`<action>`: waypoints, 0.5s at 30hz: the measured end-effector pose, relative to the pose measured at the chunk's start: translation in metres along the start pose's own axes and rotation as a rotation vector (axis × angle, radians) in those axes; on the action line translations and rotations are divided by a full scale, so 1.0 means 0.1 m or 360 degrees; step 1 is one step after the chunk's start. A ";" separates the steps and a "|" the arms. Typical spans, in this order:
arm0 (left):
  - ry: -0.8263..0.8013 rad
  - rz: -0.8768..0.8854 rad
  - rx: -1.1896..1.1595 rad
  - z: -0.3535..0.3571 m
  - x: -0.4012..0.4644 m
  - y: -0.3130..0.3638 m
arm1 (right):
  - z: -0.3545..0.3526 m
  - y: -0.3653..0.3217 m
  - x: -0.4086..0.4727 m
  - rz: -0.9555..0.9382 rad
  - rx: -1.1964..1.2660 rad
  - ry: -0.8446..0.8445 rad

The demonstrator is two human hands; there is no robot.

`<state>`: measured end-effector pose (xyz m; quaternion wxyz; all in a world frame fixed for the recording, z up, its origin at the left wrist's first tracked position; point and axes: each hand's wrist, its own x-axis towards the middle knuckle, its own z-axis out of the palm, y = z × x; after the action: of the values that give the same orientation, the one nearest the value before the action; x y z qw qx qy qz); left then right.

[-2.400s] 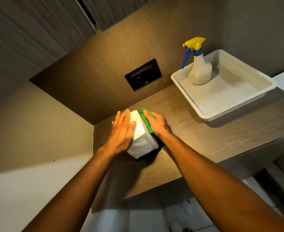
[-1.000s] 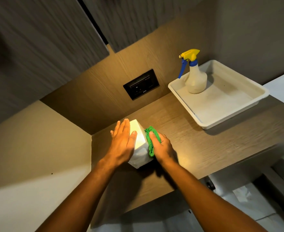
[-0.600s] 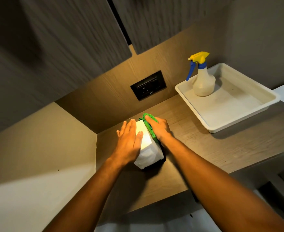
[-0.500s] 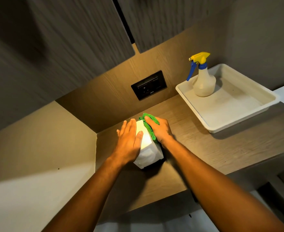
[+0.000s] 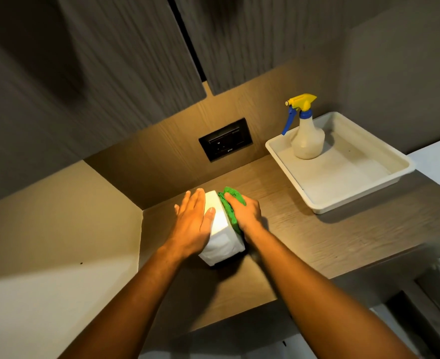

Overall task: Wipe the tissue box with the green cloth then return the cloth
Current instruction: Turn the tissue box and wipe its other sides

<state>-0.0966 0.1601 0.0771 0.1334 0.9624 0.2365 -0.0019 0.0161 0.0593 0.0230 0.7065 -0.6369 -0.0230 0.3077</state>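
Observation:
A white tissue box stands on the wooden shelf near its left corner. My left hand lies flat against the box's left side and top, fingers together, steadying it. My right hand presses the green cloth against the box's right side, near the top far edge. Part of the cloth is hidden under my palm.
A white tray sits at the right end of the shelf with a spray bottle standing in its far left corner. A black wall socket is on the back panel. Cabinet doors hang overhead.
Over the past second my right hand slid the cloth from the box's near right side up to its far top edge. My left hand stayed on the box.

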 end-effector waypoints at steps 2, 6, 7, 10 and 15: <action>-0.0004 0.0001 -0.0013 -0.01 -0.01 0.00 | 0.08 -0.17 0.05 -0.0175 -0.0050 -0.0060; 0.0037 0.0018 -0.0036 0.00 -0.01 -0.02 | 0.01 -0.18 -0.20 -0.0578 -0.0044 -0.0151; 0.0052 0.0034 -0.0041 0.01 -0.01 -0.03 | -0.05 -0.07 -0.29 -0.0708 -0.0068 -0.0148; 0.0056 0.0032 -0.0054 0.02 0.01 -0.04 | -0.22 0.34 -0.46 -0.0599 0.0031 -0.0064; 0.0038 0.0019 -0.0036 0.04 0.03 -0.06 | -0.12 0.15 -0.11 0.0093 0.0056 0.0058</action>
<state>-0.0963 0.1650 0.0714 0.1414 0.9622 0.2322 0.0131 0.0062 0.0437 0.0112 0.7086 -0.6303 0.0138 0.3168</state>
